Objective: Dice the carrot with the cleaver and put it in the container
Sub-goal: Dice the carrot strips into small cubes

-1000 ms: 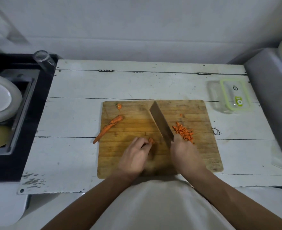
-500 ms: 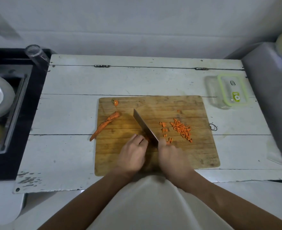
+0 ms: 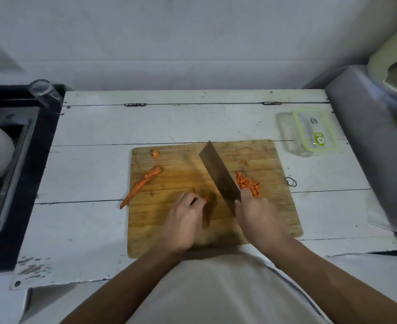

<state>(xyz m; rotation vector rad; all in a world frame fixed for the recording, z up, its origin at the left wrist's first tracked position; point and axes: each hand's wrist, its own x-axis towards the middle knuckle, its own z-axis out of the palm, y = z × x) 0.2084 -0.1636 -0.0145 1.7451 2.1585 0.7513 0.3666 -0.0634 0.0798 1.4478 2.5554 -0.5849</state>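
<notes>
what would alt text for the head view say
A right hand holds a cleaver over a wooden board, while the left hand pinches a small carrot piece. Diced carrot lies right of the blade, a carrot strip at the board's left edge, and a lidded container on the white table.

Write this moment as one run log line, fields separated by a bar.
stage: dicing | right hand grips cleaver | left hand pinches carrot piece | diced carrot on cutting board | container holds no carrot
</notes>
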